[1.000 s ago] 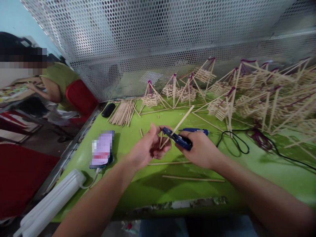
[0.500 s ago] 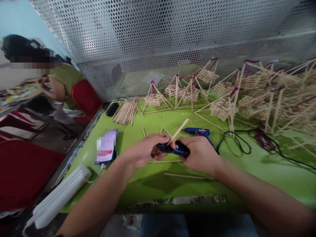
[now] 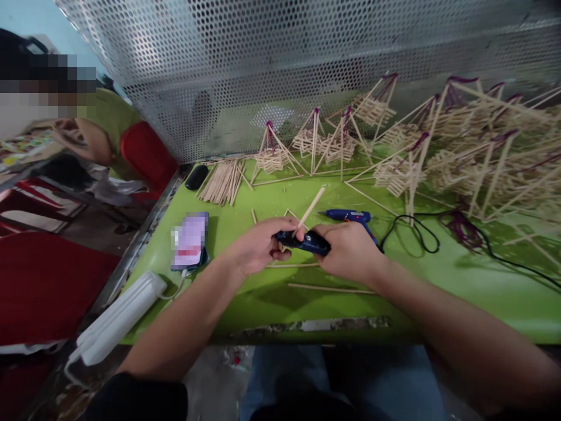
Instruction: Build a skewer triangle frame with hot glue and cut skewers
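My right hand (image 3: 350, 251) is closed around a dark blue-black hand tool (image 3: 312, 241) with a small round silver spot on it. A thin wooden stick (image 3: 312, 206) slants up and away from the tool, pinched by my left hand (image 3: 258, 245), whose fingers are closed at the tool's left end. How the tool's end meets the stick is hidden by the fingers. Below the hands, one loose stick (image 3: 295, 265) lies on the green tabletop, and another stick (image 3: 333, 288) is nearer the front edge. A blue glue gun (image 3: 349, 215) lies just beyond my right hand.
Behind stand several stick frames (image 3: 269, 158) tied with purple cord, piled densely at right (image 3: 464, 169). A bundle of sticks (image 3: 222, 182), a black case (image 3: 197, 177), a phone (image 3: 189, 240) and a white power strip (image 3: 120, 318) are leftward. A black cable (image 3: 432, 234) crosses the right. Another person sits far left.
The view has tipped downward, so the table and hands appear higher in the picture. Both hands keep their hold on the stick and the dark tool, with little visible change.
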`<state>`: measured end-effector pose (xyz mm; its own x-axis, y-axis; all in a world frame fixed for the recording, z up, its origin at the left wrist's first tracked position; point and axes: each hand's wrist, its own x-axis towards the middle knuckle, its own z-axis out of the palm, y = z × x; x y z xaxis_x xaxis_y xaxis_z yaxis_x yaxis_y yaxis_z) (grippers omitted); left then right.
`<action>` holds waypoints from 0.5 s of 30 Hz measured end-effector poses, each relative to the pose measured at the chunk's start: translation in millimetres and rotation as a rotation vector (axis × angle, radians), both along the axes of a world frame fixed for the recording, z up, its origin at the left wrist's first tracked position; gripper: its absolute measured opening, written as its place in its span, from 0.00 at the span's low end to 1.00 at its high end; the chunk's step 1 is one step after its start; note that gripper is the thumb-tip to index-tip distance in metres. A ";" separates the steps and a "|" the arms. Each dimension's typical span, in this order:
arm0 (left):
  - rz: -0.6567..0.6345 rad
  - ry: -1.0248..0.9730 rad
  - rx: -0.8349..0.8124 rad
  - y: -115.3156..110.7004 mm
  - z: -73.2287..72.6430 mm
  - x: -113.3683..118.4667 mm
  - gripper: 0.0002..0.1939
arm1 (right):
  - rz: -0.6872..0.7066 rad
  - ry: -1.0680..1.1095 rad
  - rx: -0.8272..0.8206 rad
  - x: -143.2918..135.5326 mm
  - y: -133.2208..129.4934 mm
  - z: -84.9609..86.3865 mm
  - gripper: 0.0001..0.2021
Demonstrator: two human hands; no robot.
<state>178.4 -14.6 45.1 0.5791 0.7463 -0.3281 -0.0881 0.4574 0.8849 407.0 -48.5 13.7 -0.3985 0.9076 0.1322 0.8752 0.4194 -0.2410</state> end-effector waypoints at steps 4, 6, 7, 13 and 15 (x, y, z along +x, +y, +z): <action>-0.008 -0.014 -0.019 -0.3 0.2 0.5 0.13 | -0.026 -0.027 0.012 -1.0 1.4 0.4 0.10; -0.007 -0.008 -0.010 -0.7 0.2 1.0 0.14 | -0.024 -0.044 0.032 -0.6 2.8 -0.1 0.10; 0.000 -0.006 0.003 -0.7 0.0 1.3 0.15 | -0.018 -0.046 0.047 0.0 3.8 -0.1 0.10; 0.116 0.024 0.105 3.5 1.8 -4.4 0.17 | -0.003 0.015 0.137 6.2 10.9 1.6 0.20; 0.135 0.025 0.183 6.0 4.4 -10.5 0.17 | -0.033 0.033 0.150 7.4 12.2 1.4 0.21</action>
